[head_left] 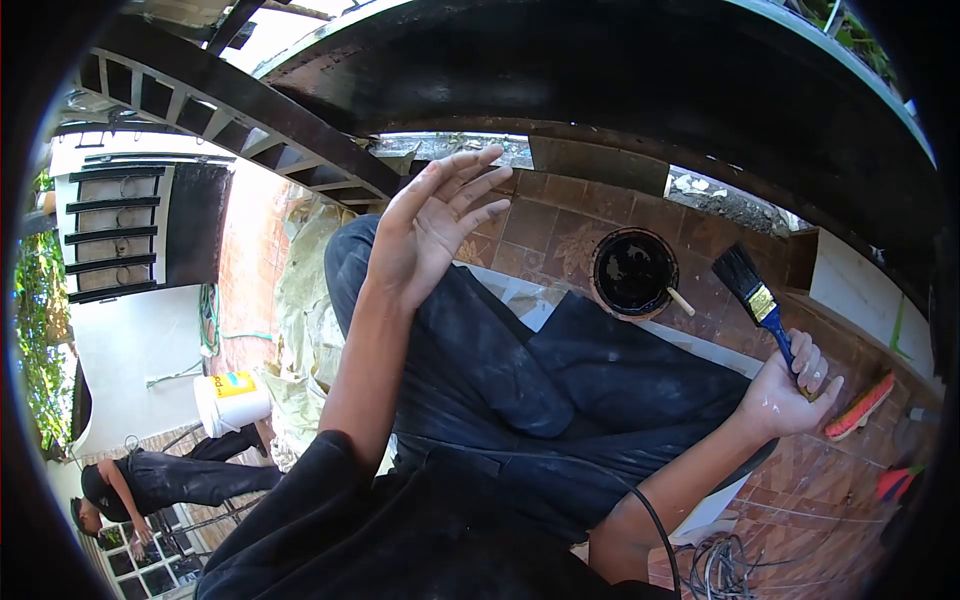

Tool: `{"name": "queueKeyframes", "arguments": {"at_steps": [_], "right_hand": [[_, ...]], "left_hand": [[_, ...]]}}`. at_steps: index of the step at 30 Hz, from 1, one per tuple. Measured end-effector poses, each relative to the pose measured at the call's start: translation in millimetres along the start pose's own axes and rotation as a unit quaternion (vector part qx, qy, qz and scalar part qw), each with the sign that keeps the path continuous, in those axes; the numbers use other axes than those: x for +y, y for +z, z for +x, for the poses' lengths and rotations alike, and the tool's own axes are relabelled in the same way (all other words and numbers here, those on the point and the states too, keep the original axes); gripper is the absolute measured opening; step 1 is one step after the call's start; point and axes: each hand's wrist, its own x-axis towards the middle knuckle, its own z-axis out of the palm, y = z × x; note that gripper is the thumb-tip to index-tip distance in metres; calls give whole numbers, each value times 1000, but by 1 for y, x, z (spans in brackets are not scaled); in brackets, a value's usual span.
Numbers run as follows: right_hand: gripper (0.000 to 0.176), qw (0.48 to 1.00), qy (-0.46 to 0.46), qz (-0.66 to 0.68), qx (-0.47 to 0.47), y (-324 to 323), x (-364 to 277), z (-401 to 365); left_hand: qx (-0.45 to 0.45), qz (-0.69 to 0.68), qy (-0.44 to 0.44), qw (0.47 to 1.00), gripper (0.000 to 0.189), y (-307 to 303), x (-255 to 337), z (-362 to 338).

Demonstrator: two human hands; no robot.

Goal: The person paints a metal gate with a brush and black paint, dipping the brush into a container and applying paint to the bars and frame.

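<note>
My right hand is wrapped round the blue handle of a paintbrush, whose dark bristles point up and to the left. Raised above my knee, my left hand is empty, its fingers apart and dark smudges on the fingertips. A round tub of black paint stands on the tiled floor between the two hands, with a pale stick or handle at its rim. Beyond it runs a large glossy black panel. Beside my right hand lies a red-and-cream block or brush.
A dark slatted frame slants in from the upper left. Crumpled pale sheeting covers floor at my left, near a white bucket. Another person stands at lower left. Coiled cables lie at lower right.
</note>
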Motion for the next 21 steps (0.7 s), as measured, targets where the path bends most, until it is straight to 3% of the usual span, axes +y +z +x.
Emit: {"name": "queueKeyframes", "arguments": {"at_steps": [13,21], "right_hand": [[37,1000,-3,13,5,1,0,0],[35,1000,1,18,3,-1,-1,1]], "left_hand": [[5,-83,-22,996,21,5,-1,-2],[-48,-116,-21,992,20,8,2,-4]]}}
